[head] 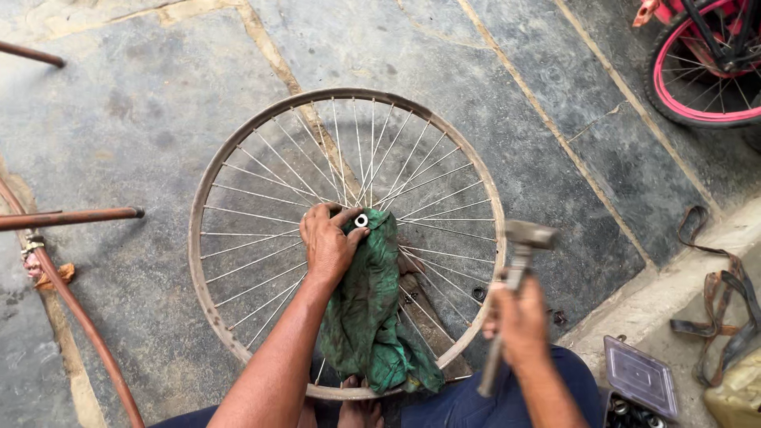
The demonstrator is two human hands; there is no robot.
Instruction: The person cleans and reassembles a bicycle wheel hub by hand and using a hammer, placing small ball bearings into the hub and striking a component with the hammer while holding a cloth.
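A bare spoked bicycle wheel rim (208,184) lies flat on the stone floor in front of me. My left hand (327,242) presses a dirty green rag (372,317) against the hub (361,220) at the wheel's centre. The rag drapes down over the spokes toward my legs. My right hand (519,321) grips the handle of a metal hammer (517,261), held upright just outside the rim's right side. The hammer's head points up, a little blurred.
Rusty frame tubes (67,217) reach in from the left. A pink-rimmed bicycle wheel (697,111) stands at the top right. An open parts box (640,380) and dark rubber straps (725,293) lie on the raised step at the right. Small nuts (479,293) sit near the rim.
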